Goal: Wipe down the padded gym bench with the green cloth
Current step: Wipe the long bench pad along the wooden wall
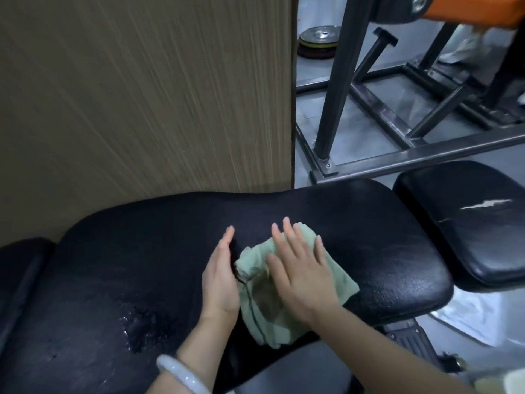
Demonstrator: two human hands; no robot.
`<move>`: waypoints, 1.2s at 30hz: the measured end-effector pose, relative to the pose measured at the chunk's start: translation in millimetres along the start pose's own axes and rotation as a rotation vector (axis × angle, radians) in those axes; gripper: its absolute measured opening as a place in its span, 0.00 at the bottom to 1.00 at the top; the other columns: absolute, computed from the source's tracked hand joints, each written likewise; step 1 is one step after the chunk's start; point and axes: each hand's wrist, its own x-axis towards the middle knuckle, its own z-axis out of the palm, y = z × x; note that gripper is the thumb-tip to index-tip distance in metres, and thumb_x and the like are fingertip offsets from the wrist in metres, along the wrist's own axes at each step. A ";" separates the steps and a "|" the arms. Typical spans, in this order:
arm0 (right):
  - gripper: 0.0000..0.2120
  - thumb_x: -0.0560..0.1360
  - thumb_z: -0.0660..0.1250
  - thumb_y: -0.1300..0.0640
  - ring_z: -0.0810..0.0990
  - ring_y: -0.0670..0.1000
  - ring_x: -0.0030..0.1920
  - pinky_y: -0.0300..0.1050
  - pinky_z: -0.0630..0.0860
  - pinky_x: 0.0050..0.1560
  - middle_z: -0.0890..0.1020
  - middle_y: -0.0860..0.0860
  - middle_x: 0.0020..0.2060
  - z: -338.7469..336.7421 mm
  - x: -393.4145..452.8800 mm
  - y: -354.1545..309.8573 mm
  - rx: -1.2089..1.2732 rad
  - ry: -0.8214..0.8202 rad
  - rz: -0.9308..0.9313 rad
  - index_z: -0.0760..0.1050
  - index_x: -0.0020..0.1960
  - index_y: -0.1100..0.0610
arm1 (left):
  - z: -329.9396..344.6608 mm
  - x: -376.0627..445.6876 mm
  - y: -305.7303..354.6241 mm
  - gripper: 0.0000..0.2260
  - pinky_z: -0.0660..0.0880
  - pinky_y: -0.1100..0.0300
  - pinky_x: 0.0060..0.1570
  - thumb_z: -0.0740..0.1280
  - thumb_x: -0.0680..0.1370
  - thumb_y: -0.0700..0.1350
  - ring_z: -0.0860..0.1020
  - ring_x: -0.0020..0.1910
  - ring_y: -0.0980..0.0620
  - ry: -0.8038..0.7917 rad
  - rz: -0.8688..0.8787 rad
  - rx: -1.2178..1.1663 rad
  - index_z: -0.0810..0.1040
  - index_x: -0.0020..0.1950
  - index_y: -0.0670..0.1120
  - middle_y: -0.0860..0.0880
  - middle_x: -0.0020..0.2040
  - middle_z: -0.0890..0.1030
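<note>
The black padded gym bench stretches across the lower half of the head view. A crumpled green cloth lies on its pad near the front edge. My right hand presses flat on top of the cloth, fingers straight and spread. My left hand stands on its edge on the pad, fingers straight, touching the cloth's left side. A worn, flaked patch shows on the pad left of my left wrist.
A second black pad with a white tear sits to the right. A wood-grain panel rises behind the bench. Dark metal frame bars and weight plates stand on the grey floor at the back right.
</note>
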 end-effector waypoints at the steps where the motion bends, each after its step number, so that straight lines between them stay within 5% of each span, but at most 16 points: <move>1: 0.33 0.75 0.39 0.40 0.47 0.49 0.77 0.49 0.38 0.74 0.49 0.47 0.77 -11.2 3.0 12.3 0.052 0.031 -0.027 0.53 0.78 0.48 | 1.1 -0.8 -0.9 0.15 0.57 0.66 0.69 0.52 0.83 0.52 0.62 0.69 0.67 0.017 0.130 0.223 0.71 0.67 0.57 0.57 0.72 0.66; 4: 0.30 0.76 0.45 0.42 0.58 0.53 0.75 0.60 0.54 0.72 0.61 0.52 0.75 -50.3 12.8 78.1 -0.244 0.176 0.011 0.62 0.75 0.50 | 31.1 -10.0 -6.5 0.22 0.54 0.58 0.71 0.54 0.77 0.53 0.60 0.72 0.59 -0.159 0.547 0.720 0.73 0.68 0.51 0.56 0.72 0.67; 8: 0.40 0.66 0.26 0.34 0.36 0.46 0.76 0.50 0.36 0.74 0.41 0.45 0.77 -73.0 11.6 147.8 -0.400 -0.131 0.170 0.40 0.77 0.43 | 78.1 -23.0 -11.3 0.25 0.56 0.46 0.66 0.55 0.76 0.59 0.63 0.74 0.49 -0.364 0.628 1.107 0.72 0.70 0.51 0.51 0.72 0.69; 12: 0.37 0.68 0.26 0.35 0.34 0.46 0.76 0.49 0.34 0.73 0.41 0.45 0.77 -67.0 12.8 152.5 -0.437 -0.133 0.124 0.38 0.77 0.43 | 72.9 -19.0 -18.4 0.28 0.52 0.39 0.67 0.52 0.77 0.63 0.55 0.76 0.45 -0.390 0.732 1.256 0.63 0.75 0.53 0.49 0.76 0.62; 19: 0.41 0.68 0.25 0.36 0.29 0.43 0.71 0.44 0.30 0.71 0.35 0.49 0.75 -70.3 23.0 156.2 -0.470 -0.166 -0.007 0.37 0.78 0.52 | 39.7 -44.2 -32.2 0.47 0.54 0.35 0.66 0.48 0.71 0.76 0.56 0.75 0.38 -0.405 0.671 1.359 0.64 0.74 0.40 0.41 0.76 0.59; 29: 0.29 0.82 0.43 0.42 0.33 0.48 0.76 0.50 0.34 0.74 0.37 0.49 0.77 -74.9 33.9 159.1 -0.409 -0.283 0.033 0.37 0.78 0.50 | 77.0 -46.6 -22.5 0.36 0.55 0.36 0.66 0.42 0.79 0.67 0.60 0.74 0.41 -0.389 0.622 1.317 0.65 0.74 0.43 0.43 0.76 0.62; 33: 0.28 0.81 0.40 0.40 0.35 0.47 0.76 0.50 0.34 0.74 0.40 0.46 0.77 -64.9 28.9 145.8 -0.392 -0.169 0.139 0.40 0.78 0.46 | 80.4 -47.7 -17.7 0.35 0.56 0.36 0.65 0.42 0.79 0.67 0.61 0.74 0.41 -0.378 0.556 1.296 0.68 0.73 0.44 0.44 0.75 0.64; 36: 0.37 0.70 0.28 0.36 0.36 0.45 0.76 0.48 0.34 0.73 0.42 0.43 0.77 -60.8 25.6 144.0 -0.361 -0.103 0.151 0.41 0.78 0.44 | 72.7 -45.3 -19.6 0.34 0.56 0.38 0.65 0.44 0.79 0.67 0.61 0.74 0.42 -0.400 0.597 1.295 0.69 0.72 0.45 0.45 0.75 0.63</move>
